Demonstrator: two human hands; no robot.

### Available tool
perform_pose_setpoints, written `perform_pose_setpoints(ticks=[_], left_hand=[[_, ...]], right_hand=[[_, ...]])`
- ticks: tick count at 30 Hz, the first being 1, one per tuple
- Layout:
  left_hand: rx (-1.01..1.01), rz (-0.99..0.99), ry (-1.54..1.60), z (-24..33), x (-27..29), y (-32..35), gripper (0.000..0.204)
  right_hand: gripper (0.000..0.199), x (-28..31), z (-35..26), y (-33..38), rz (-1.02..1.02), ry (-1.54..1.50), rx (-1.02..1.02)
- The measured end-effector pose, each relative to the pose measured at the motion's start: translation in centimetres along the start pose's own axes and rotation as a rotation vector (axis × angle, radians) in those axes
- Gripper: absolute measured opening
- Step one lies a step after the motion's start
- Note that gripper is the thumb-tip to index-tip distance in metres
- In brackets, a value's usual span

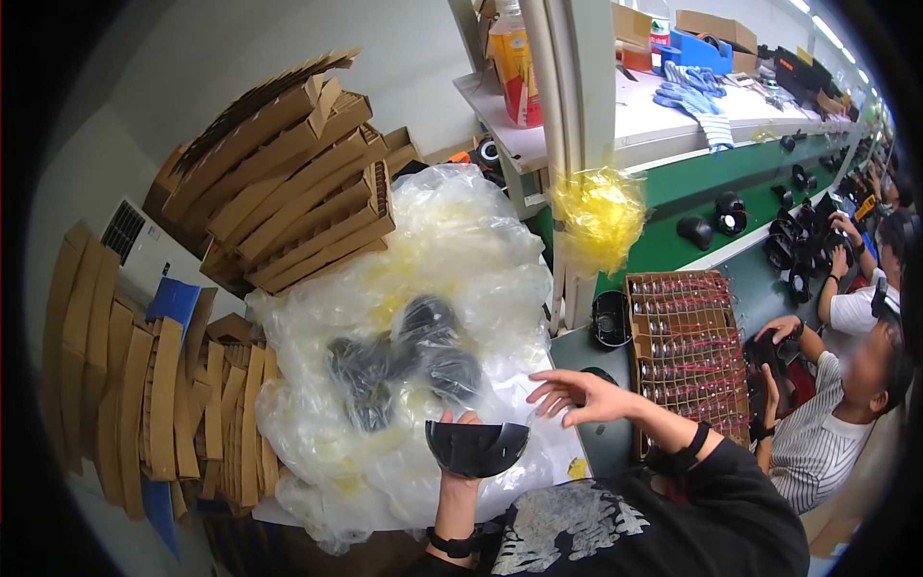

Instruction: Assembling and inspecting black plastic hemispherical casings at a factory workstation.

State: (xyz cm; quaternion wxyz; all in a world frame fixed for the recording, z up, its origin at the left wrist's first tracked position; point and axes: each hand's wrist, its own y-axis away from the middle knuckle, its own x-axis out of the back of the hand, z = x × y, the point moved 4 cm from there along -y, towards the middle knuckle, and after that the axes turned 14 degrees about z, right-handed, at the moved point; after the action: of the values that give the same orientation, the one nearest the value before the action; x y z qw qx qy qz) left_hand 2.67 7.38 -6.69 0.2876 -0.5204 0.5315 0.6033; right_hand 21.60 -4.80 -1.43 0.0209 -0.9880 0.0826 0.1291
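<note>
Filling the middle of the view, a big clear plastic bag [423, 317] bulges with dark rounded parts and rests on the bench [562, 452], hemmed in on the left by stacks of flat cardboard sheets [288, 183] and more cardboard standing on edge [144, 394]. To the right a green conveyor belt [750, 202] carries further black parts, and a cardboard tray of small red-tipped pieces [687, 356] sits beside a seated person in a striped shirt [817, 442]. A crumpled yellow plastic wrap [598, 216] hangs on the post above. The left hand [460, 481] is closed around a black curved shell [477, 447], thumb and fingers gripping its lower edge, held just in front of the bag. The right hand [577, 396] hovers spread and empty, fingers splayed toward the bag, just above and right of the shell, touching nothing.
</note>
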Motion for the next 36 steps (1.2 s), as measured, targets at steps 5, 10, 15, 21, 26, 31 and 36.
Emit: perform_pose_setpoints(ticks=[5, 10, 15, 21, 26, 31, 36], left_hand=[[-0.143, 0.092, -0.109, 1.1, 0.4, -0.3, 0.038], [-0.707, 0.130, -0.165, 9.6, -1.5, 5.0, 0.046], [-0.615, 0.216, 0.020, 9.3, -2.6, 3.2, 0.042], [-0.439, 0.364, 0.114, 3.7, -3.7, -0.2, 0.056], [-0.358, 0.345, -0.075, 0.9, -1.5, -2.5, 0.054], [-0.020, 0.646, -0.420, -5.6, 0.1, -5.6, 0.066], [0.171, 0.670, -0.453, -6.7, 3.8, -6.9, 0.081]], right_hand=[[0.007, -1.9, -4.0, 1.8, 0.299, 0.536, 0.215], [0.005, 4.0, -12.5, 4.3, 0.843, 0.419, 0.484], [0.022, 10.8, -15.9, 0.2, 1.028, 0.401, 0.582], [0.065, 11.4, -14.0, -1.4, 1.203, 0.301, 0.507], [0.071, 12.2, -0.6, 0.7, 0.832, 0.252, 0.152], [0.100, 1.8, 1.4, 2.2, 0.401, 0.616, 0.062], [0.095, 4.0, 6.4, 2.8, 0.353, 0.608, -0.138]])
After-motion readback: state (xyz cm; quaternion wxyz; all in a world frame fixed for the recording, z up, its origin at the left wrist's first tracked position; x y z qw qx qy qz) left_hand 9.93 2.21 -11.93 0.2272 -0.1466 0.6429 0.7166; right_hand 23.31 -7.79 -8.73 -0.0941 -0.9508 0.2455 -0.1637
